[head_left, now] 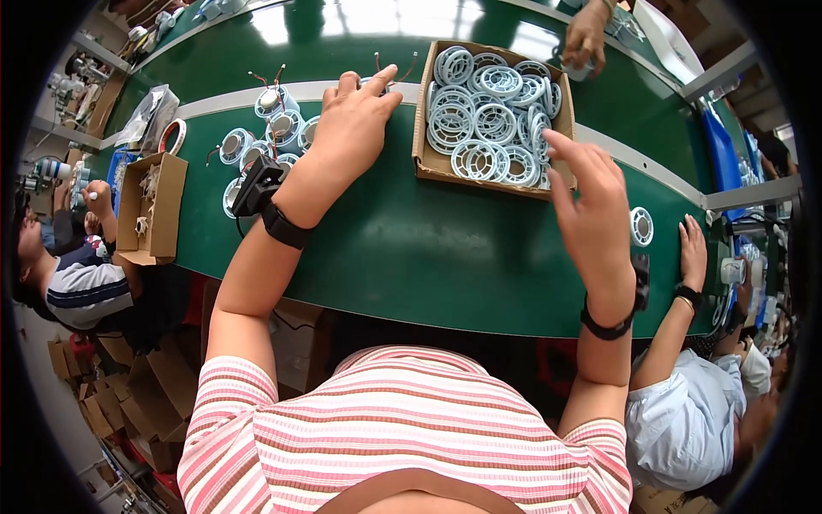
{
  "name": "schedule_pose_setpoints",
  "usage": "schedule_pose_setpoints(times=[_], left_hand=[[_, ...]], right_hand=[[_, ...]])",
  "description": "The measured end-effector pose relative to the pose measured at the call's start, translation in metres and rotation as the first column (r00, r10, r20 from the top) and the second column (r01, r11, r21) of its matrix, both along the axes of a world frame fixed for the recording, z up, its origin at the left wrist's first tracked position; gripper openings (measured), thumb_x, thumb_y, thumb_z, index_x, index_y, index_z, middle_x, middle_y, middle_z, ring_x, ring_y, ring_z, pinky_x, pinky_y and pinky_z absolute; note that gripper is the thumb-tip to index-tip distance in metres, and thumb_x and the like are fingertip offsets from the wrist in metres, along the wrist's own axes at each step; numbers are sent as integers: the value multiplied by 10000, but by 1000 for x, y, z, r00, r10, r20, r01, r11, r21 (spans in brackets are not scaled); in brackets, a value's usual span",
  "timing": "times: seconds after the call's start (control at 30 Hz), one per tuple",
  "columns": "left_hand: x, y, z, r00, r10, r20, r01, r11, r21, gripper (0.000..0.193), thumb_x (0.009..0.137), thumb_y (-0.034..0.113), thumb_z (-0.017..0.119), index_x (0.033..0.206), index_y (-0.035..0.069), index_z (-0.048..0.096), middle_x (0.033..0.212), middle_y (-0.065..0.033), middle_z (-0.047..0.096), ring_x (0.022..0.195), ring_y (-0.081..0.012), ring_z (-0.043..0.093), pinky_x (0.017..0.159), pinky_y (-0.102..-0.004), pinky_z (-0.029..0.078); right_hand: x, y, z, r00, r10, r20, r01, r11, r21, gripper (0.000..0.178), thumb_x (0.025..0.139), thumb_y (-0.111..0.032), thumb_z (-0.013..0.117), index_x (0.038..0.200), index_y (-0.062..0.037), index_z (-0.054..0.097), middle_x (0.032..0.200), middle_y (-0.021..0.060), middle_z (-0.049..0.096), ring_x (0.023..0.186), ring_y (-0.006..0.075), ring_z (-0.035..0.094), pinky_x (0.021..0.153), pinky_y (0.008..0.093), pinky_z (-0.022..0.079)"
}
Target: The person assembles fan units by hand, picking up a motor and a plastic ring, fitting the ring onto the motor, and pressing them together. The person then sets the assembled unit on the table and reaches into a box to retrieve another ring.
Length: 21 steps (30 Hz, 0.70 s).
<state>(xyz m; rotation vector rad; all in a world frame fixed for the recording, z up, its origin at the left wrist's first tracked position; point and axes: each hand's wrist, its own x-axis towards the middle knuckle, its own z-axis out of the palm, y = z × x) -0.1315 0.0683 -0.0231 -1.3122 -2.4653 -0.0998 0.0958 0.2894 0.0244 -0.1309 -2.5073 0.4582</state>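
My left hand (358, 122) is closed from above over a round part with thin wires (377, 84), mostly hidden under the fingers. Just left of that hand stands a cluster of light-blue round motor-like parts (285, 128), some with short red and dark wires. My right hand (592, 193) hangs by the right front corner of a cardboard box (420, 147), its thumb and fingers apart. Light-blue plastic rings (497, 124) fill this box in a heap. The fingertips are close to the rings at its right edge; whether they touch is unclear.
A single round part (641, 227) lies on the green table (385, 257) near a co-worker's hand (693, 250). Across the table, another person's hand (586, 38) holds a pale part. At left stand a second cardboard box (167, 206) and a tape roll (173, 137).
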Motion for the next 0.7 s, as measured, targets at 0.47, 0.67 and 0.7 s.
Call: schedule_pose_setpoints(times=[0.47,0.67,0.7], left_hand=[[66,-30,38,901,-116,418,169,981,-92,657,730,163,865,1287,-14,566,1236,-146,575,1175,-345,542,959,-425,516],[99,-43,27,921,-247,301,240,969,60,643,698,221,894,1212,-14,587,1123,-117,562,1102,-333,571,1047,-450,465],[103,-45,21,914,-287,288,265,958,113,650,718,234,886,1238,-12,583,1202,-129,564,1143,-351,560,1048,-465,456]], right_hand=[[-60,-3,-14,972,-30,233,78,977,-196,208,870,-58,733,1075,-29,721,882,111,702,787,254,687,721,367,537],[-6,-40,12,983,-24,-181,-3,990,-144,254,814,57,747,1042,-54,744,934,100,643,795,265,655,698,368,535],[10,-51,7,982,31,-186,-47,995,-84,277,790,59,756,1042,-55,751,928,93,639,829,270,653,723,374,530]])
